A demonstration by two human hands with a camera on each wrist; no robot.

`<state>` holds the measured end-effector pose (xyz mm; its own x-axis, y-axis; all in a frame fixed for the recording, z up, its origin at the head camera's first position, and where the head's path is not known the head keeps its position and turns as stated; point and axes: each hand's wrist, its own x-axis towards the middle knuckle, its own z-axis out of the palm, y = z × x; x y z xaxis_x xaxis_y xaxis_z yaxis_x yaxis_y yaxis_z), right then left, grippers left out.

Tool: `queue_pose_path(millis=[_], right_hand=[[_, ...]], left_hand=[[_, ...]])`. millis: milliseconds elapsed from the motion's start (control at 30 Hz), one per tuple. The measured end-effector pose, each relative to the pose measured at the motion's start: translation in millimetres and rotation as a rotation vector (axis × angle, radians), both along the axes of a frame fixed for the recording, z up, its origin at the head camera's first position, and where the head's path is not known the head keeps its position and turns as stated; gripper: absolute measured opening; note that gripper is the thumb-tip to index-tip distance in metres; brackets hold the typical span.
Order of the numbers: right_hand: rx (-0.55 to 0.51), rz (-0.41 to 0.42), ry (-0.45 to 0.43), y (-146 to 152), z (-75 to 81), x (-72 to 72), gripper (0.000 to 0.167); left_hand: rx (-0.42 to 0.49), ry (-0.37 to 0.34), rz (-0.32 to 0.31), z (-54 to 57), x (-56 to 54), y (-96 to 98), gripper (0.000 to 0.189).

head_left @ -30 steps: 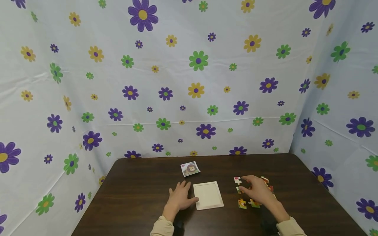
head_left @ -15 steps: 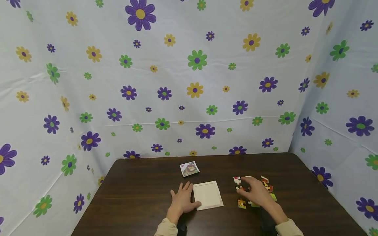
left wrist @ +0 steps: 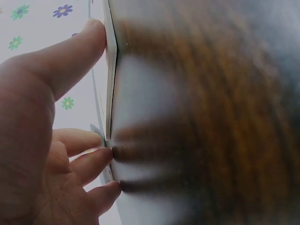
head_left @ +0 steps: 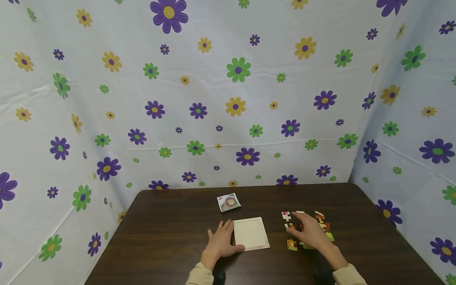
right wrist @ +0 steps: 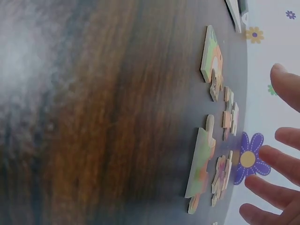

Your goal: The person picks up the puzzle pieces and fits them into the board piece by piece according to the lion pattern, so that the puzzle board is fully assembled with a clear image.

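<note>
A pale square puzzle tray (head_left: 251, 233) lies flat on the dark wooden table. My left hand (head_left: 221, 240) rests along its left side, fingers spread, with the thumb at the near left corner; in the left wrist view the thumb (left wrist: 89, 42) touches the tray's edge (left wrist: 111, 75). Over on the right, my right hand (head_left: 310, 231) hovers above several colourful jigsaw pieces, thumb and fingers apart with nothing between them. One piece (head_left: 292, 245) shows just left of that hand, and others are partly hidden under it. The right wrist view shows the pieces (right wrist: 200, 161) lying below the fingers (right wrist: 276, 192).
Behind the tray lies a picture card (head_left: 228, 202) with a lion on it. The table (head_left: 171, 221) ends at a white flower-patterned cloth (head_left: 213, 87) that hangs behind it and on both sides.
My left hand has shifted slightly right, so its thumb lies farther over the tray's near left corner. The right hand moved slightly left over the pieces, then stayed there.
</note>
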<state>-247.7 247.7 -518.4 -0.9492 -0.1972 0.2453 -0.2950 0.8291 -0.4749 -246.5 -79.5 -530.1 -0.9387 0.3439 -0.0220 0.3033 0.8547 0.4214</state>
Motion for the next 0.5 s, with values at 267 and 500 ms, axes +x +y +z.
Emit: queue_pose_path(millis=[267, 500], right_hand=[[-0.003, -0.012, 0.010, 3, -5.5, -3.3, 0.057], [0.052, -0.016, -0.003, 6, -8.5, -13.0, 0.050]], left_hand=[[0.056, -0.024, -0.029, -1.4, 5.2, -3.9, 0.093], [0.021, -0.006, -0.054, 0.1, 4.5, -4.8, 0.092]])
